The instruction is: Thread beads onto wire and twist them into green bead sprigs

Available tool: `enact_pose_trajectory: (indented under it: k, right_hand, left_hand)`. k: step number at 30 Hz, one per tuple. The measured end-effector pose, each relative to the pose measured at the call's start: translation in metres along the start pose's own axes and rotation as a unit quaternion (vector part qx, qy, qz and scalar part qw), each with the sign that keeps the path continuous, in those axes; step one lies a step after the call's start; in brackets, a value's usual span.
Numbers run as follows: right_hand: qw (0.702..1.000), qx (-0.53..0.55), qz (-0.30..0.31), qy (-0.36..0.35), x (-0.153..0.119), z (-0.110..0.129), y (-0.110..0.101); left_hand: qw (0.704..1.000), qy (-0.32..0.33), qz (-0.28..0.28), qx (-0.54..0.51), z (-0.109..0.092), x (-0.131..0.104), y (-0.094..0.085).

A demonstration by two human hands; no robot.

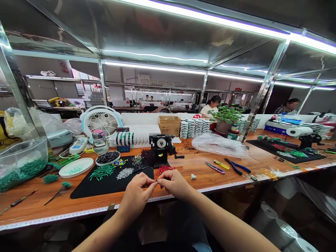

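Observation:
My left hand [138,190] and my right hand [173,182] meet fingertip to fingertip over the table's front edge. Both are closed in a pinch on something small and dark, too tiny to name. Just behind them is a pile of red beads [165,168]. A black mat [90,187] lies left of my hands, bearing green tube-like pieces [103,172], small silver pieces [125,173] and multicoloured beads [137,160]. Behind the red beads stands a black hand-cranked machine [160,154] with a round dial, next to a row of white spools [136,138].
To the right lie a pink-handled tool [215,168], a yellow tool [222,164], blue-handled pliers [237,166] and a coiled plastic bag [220,145]. A white plate [82,171], a bowl of black beads [107,158] and a fan [102,122] stand left. Co-workers sit beyond.

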State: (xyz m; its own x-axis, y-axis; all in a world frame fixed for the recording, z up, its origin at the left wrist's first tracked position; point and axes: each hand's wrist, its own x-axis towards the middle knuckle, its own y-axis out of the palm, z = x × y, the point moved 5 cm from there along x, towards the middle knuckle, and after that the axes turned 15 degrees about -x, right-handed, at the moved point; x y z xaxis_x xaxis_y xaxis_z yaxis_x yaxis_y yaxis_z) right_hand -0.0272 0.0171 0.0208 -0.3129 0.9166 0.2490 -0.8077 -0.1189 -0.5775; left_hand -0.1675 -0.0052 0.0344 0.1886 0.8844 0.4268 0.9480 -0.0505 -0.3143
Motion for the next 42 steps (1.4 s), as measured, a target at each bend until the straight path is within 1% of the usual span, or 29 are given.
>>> enact_pose_trajectory:
  k: [2,4,6,9,11,15,17,19,21,23,26,28,30,33,35,39,42]
  right_hand:
    - [0.998,-0.046,-0.035,-0.035,-0.003,0.007,-0.001]
    - [0.992,-0.084,-0.060,-0.070,-0.006,0.013,-0.001]
    - [0.983,-0.132,-0.067,-0.111,-0.009,0.017,0.002]
    - [0.952,-0.243,-0.064,-0.174,-0.011,0.020,0.008]
    - [0.935,-0.287,-0.061,-0.198,-0.011,0.020,0.009]
    - [0.933,-0.281,-0.037,-0.223,-0.011,0.020,0.010]
    - [0.933,-0.277,-0.038,-0.227,-0.012,0.019,0.010]
    - [0.935,-0.273,-0.056,-0.222,-0.011,0.017,0.009]
    - [0.940,-0.256,-0.075,-0.215,-0.011,0.014,0.008]
    - [0.948,-0.227,-0.086,-0.208,-0.011,0.013,0.006]
    - [0.957,-0.189,-0.080,-0.207,-0.012,0.013,0.001]
    - [0.959,-0.178,-0.069,-0.212,-0.012,0.014,-0.002]
    - [0.959,-0.175,-0.055,-0.217,-0.012,0.015,-0.004]
    - [0.958,-0.173,-0.037,-0.224,-0.012,0.017,-0.005]
    - [0.958,-0.174,-0.025,-0.226,-0.013,0.018,-0.005]
    - [0.960,-0.169,-0.005,-0.221,-0.015,0.019,-0.005]
    - [0.965,-0.137,-0.030,-0.220,-0.017,0.022,-0.009]
  left_hand:
    - [0.999,-0.041,-0.003,-0.011,0.004,0.003,-0.003]
    - [0.997,-0.069,-0.003,-0.019,0.006,0.005,-0.006]
    - [0.995,-0.092,-0.010,-0.032,0.008,0.007,-0.009]
    - [0.992,-0.106,-0.025,-0.068,0.012,0.008,-0.010]
    - [0.986,-0.124,-0.023,-0.109,0.017,0.008,-0.007]
    - [0.963,-0.179,-0.012,-0.200,0.030,0.004,0.004]
    - [0.956,-0.188,-0.019,-0.226,0.034,0.003,0.006]
    - [0.954,-0.184,-0.023,-0.233,0.036,0.002,0.006]
    - [0.959,-0.167,-0.021,-0.226,0.033,0.002,0.003]
    - [0.969,-0.129,-0.011,-0.210,0.027,0.004,-0.004]
    - [0.981,-0.069,0.000,-0.182,0.016,0.008,-0.018]
    - [0.984,-0.066,0.003,-0.166,0.015,0.013,-0.026]
    - [0.983,-0.092,0.018,-0.158,0.017,0.017,-0.030]
    - [0.976,-0.133,0.063,-0.160,0.022,0.021,-0.025]
    - [0.973,-0.138,0.082,-0.165,0.021,0.023,-0.021]
    - [0.972,-0.125,0.085,-0.181,0.015,0.027,-0.015]
    - [0.962,-0.159,0.083,-0.205,0.020,0.028,-0.004]
